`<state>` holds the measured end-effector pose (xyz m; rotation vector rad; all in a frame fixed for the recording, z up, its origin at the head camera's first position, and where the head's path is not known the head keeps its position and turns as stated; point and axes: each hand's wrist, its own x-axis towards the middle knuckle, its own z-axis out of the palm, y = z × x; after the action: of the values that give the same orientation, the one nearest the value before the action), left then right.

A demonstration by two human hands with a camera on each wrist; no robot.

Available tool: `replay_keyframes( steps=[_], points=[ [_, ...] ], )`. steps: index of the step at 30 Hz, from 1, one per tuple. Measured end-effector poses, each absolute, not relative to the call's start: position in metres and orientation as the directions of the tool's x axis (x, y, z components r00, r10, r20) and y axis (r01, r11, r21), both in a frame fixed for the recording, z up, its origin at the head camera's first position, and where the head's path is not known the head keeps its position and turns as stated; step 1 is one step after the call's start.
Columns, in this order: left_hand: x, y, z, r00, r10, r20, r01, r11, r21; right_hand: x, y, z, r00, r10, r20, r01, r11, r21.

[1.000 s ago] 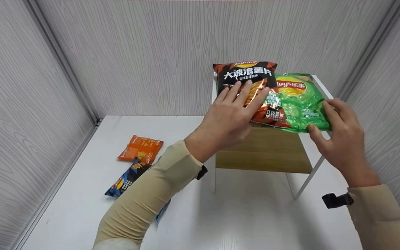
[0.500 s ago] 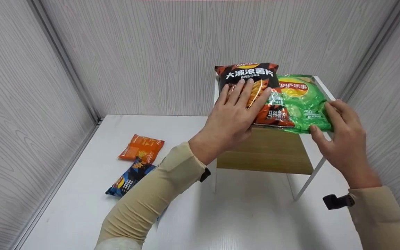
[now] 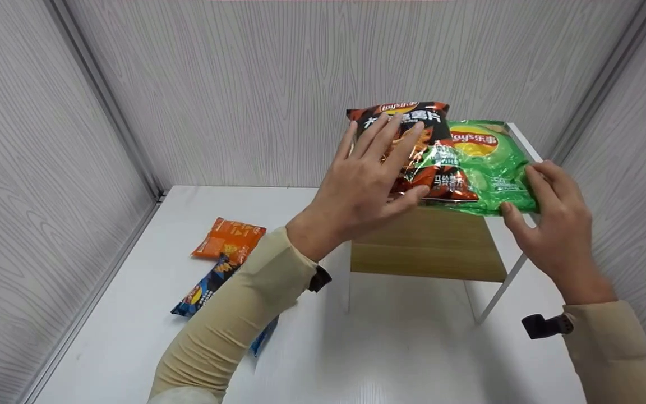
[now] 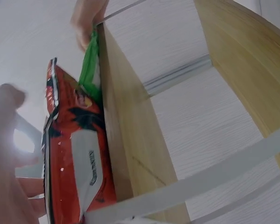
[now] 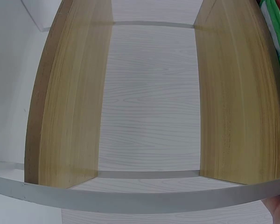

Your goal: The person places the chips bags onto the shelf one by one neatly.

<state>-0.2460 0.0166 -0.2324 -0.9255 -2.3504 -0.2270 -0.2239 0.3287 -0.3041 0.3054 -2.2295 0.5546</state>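
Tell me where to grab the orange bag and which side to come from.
The orange bag is probably best pinched by its far edge, coming down from above on the far side. It lies flat on the white surface with that edge uncovered, while the blue bag overlaps it at the near side.

This seems to be a small booth: grey wood-grained wall panels (image 3: 267,73) closely surround a flat white table (image 3: 115,342).
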Motion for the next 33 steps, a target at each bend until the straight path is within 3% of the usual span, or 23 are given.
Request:
replay_keyframes(
  steps=[7, 14, 33],
  points=[
    [-0.249, -0.007, -0.229, -0.584, 0.432, 0.688, 0.680, 0.723, 0.124, -0.224, 0.330, -0.304, -0.662, -0.034, 0.748, -0.374, 0.881, -0.291],
    [-0.254, -0.032, -0.237, -0.566, 0.343, 0.749, 0.662, 0.731, 0.165, -0.224, 0.330, -0.304, -0.659, -0.035, 0.751, -0.374, 0.882, -0.287],
    [-0.261, -0.082, -0.296, -0.721, 0.182, 0.669, 0.514, 0.788, 0.340, -0.222, 0.330, -0.303, -0.664, -0.028, 0.747, -0.370, 0.881, -0.295]
  ],
)
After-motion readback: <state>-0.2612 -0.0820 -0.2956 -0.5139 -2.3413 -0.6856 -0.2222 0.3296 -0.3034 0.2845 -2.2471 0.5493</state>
